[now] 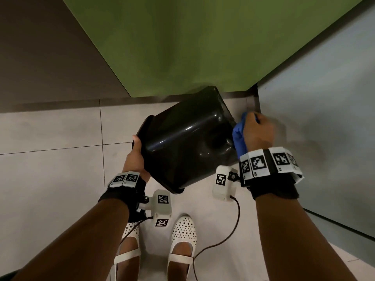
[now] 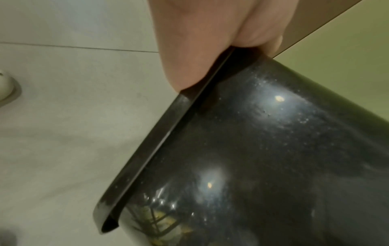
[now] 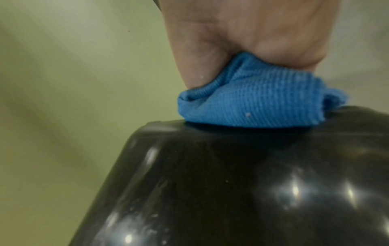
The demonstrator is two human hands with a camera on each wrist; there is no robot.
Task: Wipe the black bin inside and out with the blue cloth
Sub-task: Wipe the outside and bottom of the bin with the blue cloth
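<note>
At frame centre, a person's left hand point(image 1: 135, 157) hooks curled fingers over the rim of the tipped black bin point(image 1: 188, 142), seemingly light, stiff and glossy-slick, while the right hand point(image 1: 256, 131) presses the bunched blue cloth point(image 1: 239, 136), clenched in its fingers, against its base

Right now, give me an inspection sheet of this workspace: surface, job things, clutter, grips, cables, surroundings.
Surface: pale tiled floor, grout lines visible.
Job's things: black bin held off the floor, tipped on its side; faint dusty specks on its glossy wall. Blue cloth bunched, pressed on the bin's base end.
Clutter: nothing seen.
Grips: left hand holds the bin's rim; right hand holds the cloth.
Cables: dark cable hangs from the right wrist camera past the white shoes.
Surroundings: green panel, grey panel.
</note>
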